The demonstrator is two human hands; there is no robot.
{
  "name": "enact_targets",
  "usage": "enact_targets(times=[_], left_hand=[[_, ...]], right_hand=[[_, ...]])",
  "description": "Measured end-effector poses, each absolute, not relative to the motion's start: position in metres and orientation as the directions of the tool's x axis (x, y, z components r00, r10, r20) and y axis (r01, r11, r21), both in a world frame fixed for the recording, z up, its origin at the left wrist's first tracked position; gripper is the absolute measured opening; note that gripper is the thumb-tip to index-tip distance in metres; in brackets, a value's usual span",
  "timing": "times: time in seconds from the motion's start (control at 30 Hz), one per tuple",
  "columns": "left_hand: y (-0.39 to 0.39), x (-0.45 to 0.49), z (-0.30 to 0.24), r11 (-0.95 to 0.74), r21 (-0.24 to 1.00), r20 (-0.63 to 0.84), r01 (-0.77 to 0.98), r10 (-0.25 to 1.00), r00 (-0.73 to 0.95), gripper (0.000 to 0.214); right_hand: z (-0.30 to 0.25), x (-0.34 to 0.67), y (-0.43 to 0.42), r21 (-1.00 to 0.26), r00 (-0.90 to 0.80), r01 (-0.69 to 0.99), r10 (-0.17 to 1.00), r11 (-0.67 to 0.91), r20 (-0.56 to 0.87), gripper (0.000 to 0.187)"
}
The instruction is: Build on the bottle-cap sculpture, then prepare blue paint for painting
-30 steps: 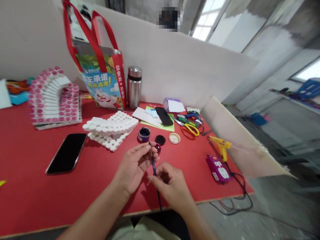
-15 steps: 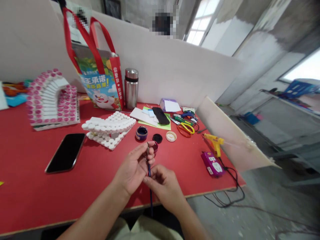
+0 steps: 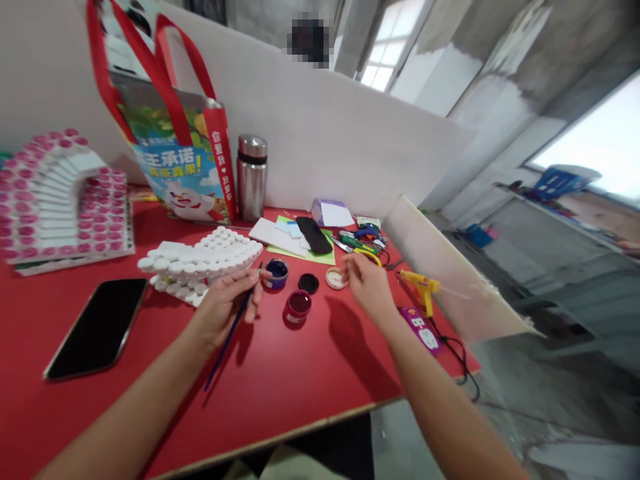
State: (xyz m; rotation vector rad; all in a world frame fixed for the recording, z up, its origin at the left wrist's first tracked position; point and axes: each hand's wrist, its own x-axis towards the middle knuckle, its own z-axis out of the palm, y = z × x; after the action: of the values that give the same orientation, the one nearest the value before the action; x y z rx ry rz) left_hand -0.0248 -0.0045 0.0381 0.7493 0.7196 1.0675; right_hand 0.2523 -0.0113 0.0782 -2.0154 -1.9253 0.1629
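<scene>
A slim dark-blue paintbrush (image 3: 227, 343) is pinched in my left hand (image 3: 225, 307), its tip pointing up and away. That hand is over the table in front of a white model (image 3: 200, 257) built of small round pieces. My right hand (image 3: 367, 283), fingers loosely bent and apart, reaches to the edge of a pale round lid (image 3: 335, 279); I cannot tell if it touches it. Between the hands stand an uncovered jar of dark red paint (image 3: 298, 307) and an uncovered jar of dark blue paint (image 3: 276, 273). A black lid (image 3: 309, 284) lies beside them.
A phone (image 3: 97, 327) and a pink-dotted model (image 3: 65, 200) are at left. Behind stand a shopping bag (image 3: 180, 180) and a steel flask (image 3: 252, 177). Scissors (image 3: 370, 255) and other tools lie back right, with a yellow glue gun (image 3: 423, 288) and purple power strip (image 3: 420, 328).
My hands have parted. The left moved left and forward with the paintbrush; the right let go of the brush and moved forward and right to the pale lid. The red paint jar is now uncovered to view.
</scene>
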Motion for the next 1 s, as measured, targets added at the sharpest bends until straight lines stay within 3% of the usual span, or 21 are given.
enact_targets(times=[0.2,0.3,0.43,0.53,0.67,0.8,0.9,1.0], left_hand=[[0.000,-0.032,0.010,0.365,0.786,-0.188,-0.499,0.910,0.370,0.026],[-0.004,-0.031,0.005,0.421,0.754,-0.207,-0.504,0.881,0.426,0.026],[-0.001,-0.032,0.004,0.480,0.713,-0.223,-0.511,0.846,0.485,0.027],[0.002,-0.033,0.002,0.500,0.692,-0.218,-0.521,0.833,0.509,0.029],[0.003,-0.034,-0.001,0.518,0.677,-0.210,-0.523,0.817,0.537,0.029],[0.003,-0.034,-0.003,0.550,0.663,-0.230,-0.507,0.795,0.561,0.024],[0.004,-0.035,-0.004,0.554,0.639,-0.222,-0.534,0.797,0.562,0.023],[0.006,-0.037,-0.003,0.549,0.616,-0.207,-0.565,0.805,0.557,0.022]], right_hand=[[0.062,0.324,0.110,-0.025,0.169,0.986,0.984,-0.168,0.052,0.029],[0.047,0.337,0.136,0.095,0.170,0.981,0.985,-0.167,-0.027,0.040],[0.038,0.343,0.153,0.182,0.141,0.975,0.986,-0.124,-0.084,0.038],[0.040,0.348,0.157,0.168,0.114,0.981,0.989,-0.097,-0.096,0.038],[0.049,0.356,0.144,0.023,0.061,0.998,0.996,-0.060,-0.061,0.027],[0.064,0.351,0.120,-0.241,0.010,0.971,0.999,0.000,0.041,0.029],[0.073,0.332,0.106,-0.487,0.054,0.873,0.990,0.015,0.128,0.025],[0.079,0.307,0.087,-0.738,0.106,0.674,0.992,-0.021,0.069,0.027]])
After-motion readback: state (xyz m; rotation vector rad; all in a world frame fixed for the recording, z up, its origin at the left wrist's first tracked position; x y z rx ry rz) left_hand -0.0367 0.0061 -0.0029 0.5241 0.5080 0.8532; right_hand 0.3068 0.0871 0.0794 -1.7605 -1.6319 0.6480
